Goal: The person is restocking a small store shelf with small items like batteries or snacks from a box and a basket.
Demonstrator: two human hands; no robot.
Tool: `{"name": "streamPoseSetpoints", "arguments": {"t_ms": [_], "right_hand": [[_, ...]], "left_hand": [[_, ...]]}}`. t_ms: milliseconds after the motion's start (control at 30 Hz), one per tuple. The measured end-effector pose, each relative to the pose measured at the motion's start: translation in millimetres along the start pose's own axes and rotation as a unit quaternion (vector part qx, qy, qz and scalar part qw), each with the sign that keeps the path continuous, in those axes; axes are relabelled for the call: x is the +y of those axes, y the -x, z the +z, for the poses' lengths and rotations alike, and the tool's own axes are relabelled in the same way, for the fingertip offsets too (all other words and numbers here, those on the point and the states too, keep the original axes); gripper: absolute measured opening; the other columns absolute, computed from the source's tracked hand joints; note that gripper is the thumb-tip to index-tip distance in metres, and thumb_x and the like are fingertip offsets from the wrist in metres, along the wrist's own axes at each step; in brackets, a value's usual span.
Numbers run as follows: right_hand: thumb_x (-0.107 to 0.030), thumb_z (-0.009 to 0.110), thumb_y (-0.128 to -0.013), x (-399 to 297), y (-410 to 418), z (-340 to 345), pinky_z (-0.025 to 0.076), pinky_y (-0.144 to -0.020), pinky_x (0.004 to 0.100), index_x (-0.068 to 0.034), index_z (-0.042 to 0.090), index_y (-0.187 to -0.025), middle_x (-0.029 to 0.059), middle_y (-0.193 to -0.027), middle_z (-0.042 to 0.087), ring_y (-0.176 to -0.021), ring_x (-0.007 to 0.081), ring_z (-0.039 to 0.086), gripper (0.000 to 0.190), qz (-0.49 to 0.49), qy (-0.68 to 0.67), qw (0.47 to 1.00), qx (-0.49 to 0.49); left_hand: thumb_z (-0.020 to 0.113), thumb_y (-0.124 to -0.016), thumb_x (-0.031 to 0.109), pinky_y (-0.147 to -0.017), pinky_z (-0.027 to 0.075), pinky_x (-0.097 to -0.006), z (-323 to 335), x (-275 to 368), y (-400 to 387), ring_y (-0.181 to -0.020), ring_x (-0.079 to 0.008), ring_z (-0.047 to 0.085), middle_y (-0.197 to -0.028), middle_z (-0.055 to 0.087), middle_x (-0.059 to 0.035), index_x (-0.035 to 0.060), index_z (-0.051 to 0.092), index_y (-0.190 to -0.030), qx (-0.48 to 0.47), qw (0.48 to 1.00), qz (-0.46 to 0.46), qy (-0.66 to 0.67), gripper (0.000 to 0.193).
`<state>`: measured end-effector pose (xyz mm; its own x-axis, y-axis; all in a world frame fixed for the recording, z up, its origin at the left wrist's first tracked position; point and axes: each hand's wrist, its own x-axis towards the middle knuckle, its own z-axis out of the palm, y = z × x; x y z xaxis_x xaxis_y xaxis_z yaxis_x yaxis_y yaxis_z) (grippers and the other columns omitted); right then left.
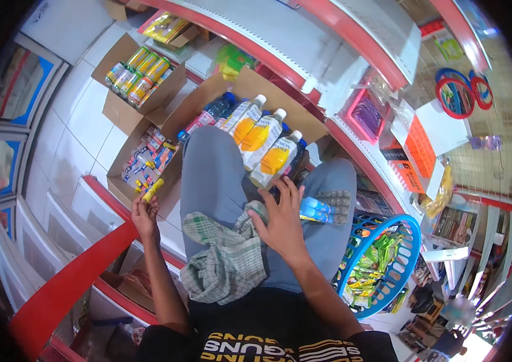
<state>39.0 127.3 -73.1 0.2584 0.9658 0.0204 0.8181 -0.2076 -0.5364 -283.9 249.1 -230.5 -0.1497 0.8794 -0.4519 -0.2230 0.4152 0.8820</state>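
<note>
My left hand (145, 217) grips a small yellow tube-shaped pack (153, 190) at its lower end. It is held by the near edge of an open cardboard box (122, 192) with small red, white and blue packs (154, 151) inside. Over my lap, my right hand (283, 221) has its fingers spread and seems to hold nothing. Its fingertips are close to the base of a clear bottle (276, 158) with a yellow fruit on its label; contact is unclear. A green-and-white checked cloth (226, 267) lies across my lap. On my right thigh rests a clear plastic pack (340, 206) with blue tubes (317, 208).
Ahead, a larger carton (278, 92) holds several bottles. Another carton (140, 120) holds drink cans (140, 74). A blue plastic basket (412, 262) of green sachets stands at my right. Red-edged shelves (256, 40) run ahead; a red strip (75, 280) crosses the left.
</note>
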Motion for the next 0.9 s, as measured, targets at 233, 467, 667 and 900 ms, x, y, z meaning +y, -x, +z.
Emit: {"name": "streamPoseSetpoints", "arguments": {"t_ms": [233,467,667,900], "right_hand": [[-0.028,0.074,-0.071,4,22,-43,0.012,-0.113,0.0576,-0.009,0.066,-0.104,0.0103,-0.116,0.057,-0.121,0.026,0.046,0.039,0.057,0.222,0.973,-0.014],[-0.015,0.064,-0.078,19,33,-70,0.026,-0.106,0.0522,-0.007,0.065,-0.1,0.0081,-0.108,0.056,-0.113,0.0246,0.049,0.024,0.031,0.268,0.961,-0.058],[-0.02,0.068,-0.074,39,33,-91,0.035,-0.096,0.0507,-0.014,0.063,-0.106,0.0072,-0.111,0.057,-0.107,0.0249,0.053,0.034,-0.012,0.323,0.946,0.01],[-0.027,0.07,-0.074,29,71,-130,0.042,-0.073,0.0432,-0.014,0.061,-0.104,0.0065,-0.102,0.056,-0.093,0.0261,0.055,0.035,-0.002,0.239,0.971,-0.023]], "left_hand": [[0.043,-0.099,0.018,-0.07,0.047,-0.0236,123,76,48,-0.075,-0.0111,0.058,-0.087,0.061,-0.0066,0.0027,0.053,-0.11,-0.123,0.975,0.178,-0.052,0.021],[0.044,-0.097,0.017,-0.073,0.048,-0.0275,244,42,127,-0.081,-0.0143,0.061,-0.087,0.062,-0.0078,0.0066,0.054,-0.109,-0.481,0.854,0.127,-0.149,0.019],[0.041,-0.097,0.025,-0.079,0.05,-0.0343,287,-7,167,-0.088,-0.0217,0.062,-0.097,0.059,-0.0069,0.0089,0.048,-0.115,-0.284,0.887,-0.357,0.071,0.026],[0.036,-0.096,0.018,-0.085,0.051,-0.0409,286,1,212,-0.099,-0.02,0.057,-0.101,0.057,-0.0084,0.0087,0.044,-0.117,-0.377,0.858,-0.325,0.128,0.025]]}}
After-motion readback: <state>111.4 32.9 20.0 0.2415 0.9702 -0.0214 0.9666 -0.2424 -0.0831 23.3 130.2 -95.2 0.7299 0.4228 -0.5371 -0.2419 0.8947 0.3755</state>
